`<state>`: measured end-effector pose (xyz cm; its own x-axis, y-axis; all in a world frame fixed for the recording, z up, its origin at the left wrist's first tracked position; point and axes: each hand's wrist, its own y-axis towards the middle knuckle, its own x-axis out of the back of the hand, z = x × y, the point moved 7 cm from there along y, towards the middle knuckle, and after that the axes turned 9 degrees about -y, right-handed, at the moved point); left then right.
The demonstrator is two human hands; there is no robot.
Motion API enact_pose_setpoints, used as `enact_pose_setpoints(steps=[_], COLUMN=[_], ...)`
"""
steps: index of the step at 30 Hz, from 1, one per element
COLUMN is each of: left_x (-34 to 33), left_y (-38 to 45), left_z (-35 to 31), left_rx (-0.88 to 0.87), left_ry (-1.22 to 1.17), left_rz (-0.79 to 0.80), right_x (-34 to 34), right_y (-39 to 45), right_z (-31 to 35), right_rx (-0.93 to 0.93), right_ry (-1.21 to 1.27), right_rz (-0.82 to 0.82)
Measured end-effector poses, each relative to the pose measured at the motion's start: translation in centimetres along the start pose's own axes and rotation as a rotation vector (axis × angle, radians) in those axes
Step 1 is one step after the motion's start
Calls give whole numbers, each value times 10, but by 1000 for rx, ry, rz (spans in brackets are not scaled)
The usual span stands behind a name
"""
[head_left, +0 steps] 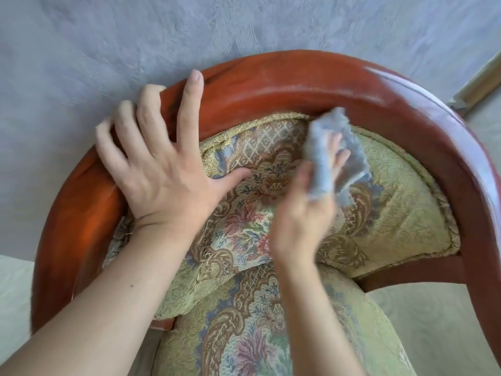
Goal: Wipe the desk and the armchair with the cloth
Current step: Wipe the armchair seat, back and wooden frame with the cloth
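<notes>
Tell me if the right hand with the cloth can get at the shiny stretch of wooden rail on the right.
Probably yes. The right hand holds the cloth against the backrest just below the wooden rail, and nothing lies between them; the left hand rests on the rail's far side.

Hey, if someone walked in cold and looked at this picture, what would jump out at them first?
Probably the curved red-brown wooden rail of the armchair, arching across the middle, with the floral tapestry upholstery inside it. Next, the left hand spread flat over the rail's left side, thumb on the fabric. Then the right hand, blurred, holding a grey-blue cloth against the backrest just below the rail.
</notes>
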<state>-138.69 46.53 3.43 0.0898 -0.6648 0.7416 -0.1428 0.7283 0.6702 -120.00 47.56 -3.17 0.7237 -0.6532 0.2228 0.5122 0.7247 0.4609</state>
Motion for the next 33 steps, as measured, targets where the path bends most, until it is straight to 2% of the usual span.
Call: enact_pose_setpoints(steps=[2, 3, 7, 10, 11, 12, 14, 15, 16, 18, 19, 20, 22, 24, 25, 30, 31, 32, 33], left_x=[-1, -1, 0, 0, 0, 0, 0, 0, -1, 0, 0, 0, 2, 1, 1, -1, -1, -1, 0], left_y=[0, 0, 1, 1, 0, 0, 0, 0, 0, 0, 0, 0, 1, 1, 0, 1, 1, 0, -1], left_z=[-1, -1, 0, 0, 0, 0, 1, 1, 0, -1, -1, -1, 0, -1, 0, 0, 1, 1, 1], left_rx=[-10, -12, -1, -7, -7, -6, -5, -4, -4, -3, -1, -1, -6, -9, -7, -19, -22, -24, -26], left_ry=[4, 8, 19, 28, 30, 29, 29, 30, 29, 26, 21, 16, 8, 14, 21, 27, 23, 19, 15], left_rz=[-14, -21, -22, -10, -8, -9, -17, -17, -13, -4, -1, 1, -1, -6, -8, -26, -27, -29, -33], right_x=[-31, -45, -55, -29, -18, -5, 19, 29, 37, 46, 44, 35, 0, -31, -40, -28, -16, -2, 13], right_y=[-20, -35, -87, -104, -105, -103, -95, -91, -82, -55, -40, -27, -12, -19, -26, -64, -68, -69, -66], right_z=[6, 5, -36, -53, -55, -58, -58, -54, -44, -16, -2, 11, 23, 14, 2, -41, -39, -37, -36], right_rx=[179, 210, 238, 208, 108, -102, -583, -724, -738, -594, -475, -310, 34, 250, 295, 288, 228, 89, -143], right_ry=[-129, -127, -217, -194, -117, 13, 278, 384, 412, 434, 441, 381, 98, -145, -208, -283, -229, -114, 41], right_rz=[136, 213, 488, 555, 535, 491, 269, 134, 31, -122, -147, -110, 71, 235, 307, 512, 483, 411, 279])
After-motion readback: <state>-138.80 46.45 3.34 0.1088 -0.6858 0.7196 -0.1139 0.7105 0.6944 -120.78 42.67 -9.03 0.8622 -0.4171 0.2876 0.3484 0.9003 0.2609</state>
